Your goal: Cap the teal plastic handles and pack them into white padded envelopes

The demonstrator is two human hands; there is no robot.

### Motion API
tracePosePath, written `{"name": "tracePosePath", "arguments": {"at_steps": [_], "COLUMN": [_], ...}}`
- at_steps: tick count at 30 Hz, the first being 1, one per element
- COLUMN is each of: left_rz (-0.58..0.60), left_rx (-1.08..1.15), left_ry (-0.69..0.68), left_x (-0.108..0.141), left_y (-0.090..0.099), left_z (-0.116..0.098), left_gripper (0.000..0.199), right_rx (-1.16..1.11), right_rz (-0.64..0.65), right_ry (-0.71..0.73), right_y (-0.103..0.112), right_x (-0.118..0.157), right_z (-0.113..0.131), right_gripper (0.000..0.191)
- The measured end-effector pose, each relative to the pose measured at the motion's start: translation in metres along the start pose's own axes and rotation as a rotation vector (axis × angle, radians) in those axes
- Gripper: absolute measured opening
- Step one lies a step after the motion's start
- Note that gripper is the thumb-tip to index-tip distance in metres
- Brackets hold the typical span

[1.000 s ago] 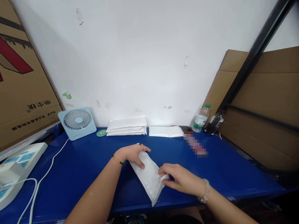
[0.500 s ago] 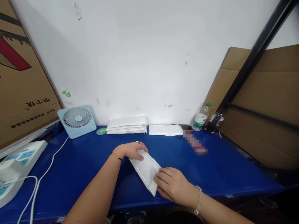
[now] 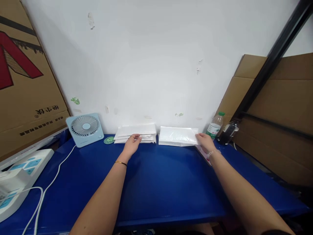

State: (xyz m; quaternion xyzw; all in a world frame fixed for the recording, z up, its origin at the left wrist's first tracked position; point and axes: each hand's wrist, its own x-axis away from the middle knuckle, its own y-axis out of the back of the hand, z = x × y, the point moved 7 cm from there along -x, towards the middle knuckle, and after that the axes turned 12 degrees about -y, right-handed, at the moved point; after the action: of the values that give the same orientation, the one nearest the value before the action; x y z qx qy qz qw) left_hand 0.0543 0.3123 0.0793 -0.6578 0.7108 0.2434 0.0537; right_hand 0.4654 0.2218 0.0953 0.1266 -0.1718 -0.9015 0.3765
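Gripping with our right hand's closed fingers, we held the upper of two white padded envelopes at one o'clock. Our left hand's curled fingers met one stack of at least four envelopes at eleven; whether they pinched, we couldn't tell. Two bottles were at two.
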Motion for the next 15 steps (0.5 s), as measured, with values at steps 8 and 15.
{"name": "tracePosePath", "arguments": {"at_steps": [8, 15], "left_rz": [0.133, 0.081], "left_rx": [0.155, 0.579], "left_ry": [0.292, 0.475], "left_x": [0.005, 0.012], "left_y": [-0.019, -0.028], "left_z": [0.038, 0.044], "left_gripper": [0.039, 0.033], "right_rx": [0.22, -0.124], "right_rz": [-0.061, 0.505], "right_ry": [-0.019, -0.238], "right_y": [-0.042, -0.19], "right_x": [-0.012, 0.039], "right_z": [0.018, 0.066], "right_gripper": [0.038, 0.027]}}
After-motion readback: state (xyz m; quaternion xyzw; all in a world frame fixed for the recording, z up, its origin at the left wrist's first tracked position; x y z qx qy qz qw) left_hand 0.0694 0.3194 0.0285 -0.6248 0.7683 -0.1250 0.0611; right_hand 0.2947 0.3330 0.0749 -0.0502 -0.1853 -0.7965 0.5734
